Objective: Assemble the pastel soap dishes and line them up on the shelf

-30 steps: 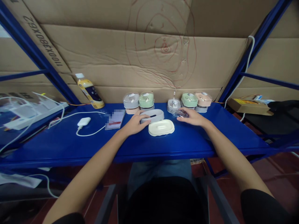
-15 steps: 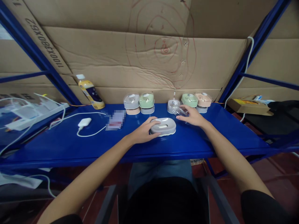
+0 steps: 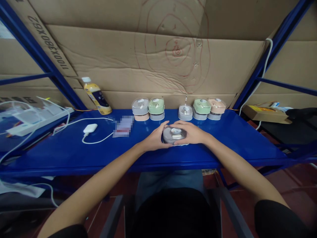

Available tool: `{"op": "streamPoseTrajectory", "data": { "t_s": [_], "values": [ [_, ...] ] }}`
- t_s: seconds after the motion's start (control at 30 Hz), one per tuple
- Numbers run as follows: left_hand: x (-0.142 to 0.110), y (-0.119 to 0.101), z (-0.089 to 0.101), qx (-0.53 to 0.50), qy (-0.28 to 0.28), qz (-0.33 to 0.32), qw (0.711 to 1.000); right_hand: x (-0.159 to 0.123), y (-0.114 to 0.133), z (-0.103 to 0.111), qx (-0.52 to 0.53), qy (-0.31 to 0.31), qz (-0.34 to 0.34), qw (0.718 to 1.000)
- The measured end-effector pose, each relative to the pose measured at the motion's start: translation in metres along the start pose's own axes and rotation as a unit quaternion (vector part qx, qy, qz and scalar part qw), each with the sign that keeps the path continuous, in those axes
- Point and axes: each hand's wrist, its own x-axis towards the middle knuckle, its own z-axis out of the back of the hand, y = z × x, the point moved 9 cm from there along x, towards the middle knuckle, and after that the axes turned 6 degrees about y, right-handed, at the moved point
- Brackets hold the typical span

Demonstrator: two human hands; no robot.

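Note:
A grey soap box [image 3: 170, 135] with a clear lid and a pale round label on top rests near the middle of the blue table. From its left side my left hand [image 3: 156, 137] is curled round it, thumb at the front. On the opposite side my right hand [image 3: 192, 132] closes over the lid's right edge, fingers at the back and thumb in front. Behind my hands stands a single grey box [image 3: 185, 112] with a clear lid. Right of it are a green-topped stack [image 3: 201, 106] and a peach-topped stack [image 3: 217, 105].
At the back left stand a grey-topped stack [image 3: 140, 106] and a green-topped stack [image 3: 156, 105]. A blurred-out flat item [image 3: 123, 126], a white charger [image 3: 90, 128] with cable and a yellow drink bottle [image 3: 97, 96] are on the left. Cardboard [image 3: 111, 59] walls off the back.
My right hand has brought the clear lid left and forward from the back boxes onto the grey soap box. My left hand has stayed at the box's left side.

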Motion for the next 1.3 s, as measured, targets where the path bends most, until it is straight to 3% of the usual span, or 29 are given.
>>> {"op": "streamPoseTrajectory", "data": {
  "t_s": [0.17,0.3,0.53,0.6,0.67,0.77,0.83,0.97,1.07,1.2,1.3],
  "values": [
    [0.000,-0.003,0.005,0.032,0.006,0.004,0.999,-0.006,-0.007,0.000,-0.030,0.036,-0.050,0.998],
    [-0.002,0.000,0.017,0.082,-0.005,-0.011,0.997,-0.014,-0.004,0.003,-0.003,0.049,-0.013,0.999],
    [-0.006,0.004,0.029,0.122,-0.007,-0.012,0.992,-0.016,-0.011,-0.005,-0.053,-0.002,-0.051,0.997],
    [-0.004,-0.003,0.040,0.142,-0.034,-0.010,0.989,-0.018,-0.013,0.007,-0.080,-0.039,-0.076,0.993],
    [0.003,-0.014,0.057,0.184,-0.075,-0.010,0.980,-0.021,-0.020,0.031,-0.113,-0.101,-0.123,0.981],
    [0.025,-0.026,0.080,0.297,-0.123,-0.009,0.947,-0.022,-0.042,0.076,-0.175,-0.205,-0.236,0.934],
    [0.046,-0.024,0.089,0.364,-0.131,0.016,0.922,-0.014,-0.059,0.093,-0.214,-0.236,-0.311,0.896],
    [0.078,-0.007,0.095,0.435,-0.135,0.092,0.885,0.013,-0.086,0.092,-0.247,-0.218,-0.409,0.851],
    [0.086,0.001,0.089,0.447,-0.114,0.125,0.879,0.025,-0.092,0.082,-0.261,-0.207,-0.456,0.825],
    [0.082,-0.001,0.081,0.452,-0.104,0.122,0.877,0.039,-0.094,0.071,-0.293,-0.133,-0.482,0.815],
    [0.075,-0.009,0.073,0.490,-0.097,0.112,0.859,0.050,-0.097,0.071,-0.302,-0.079,-0.481,0.819]
  ]
}}
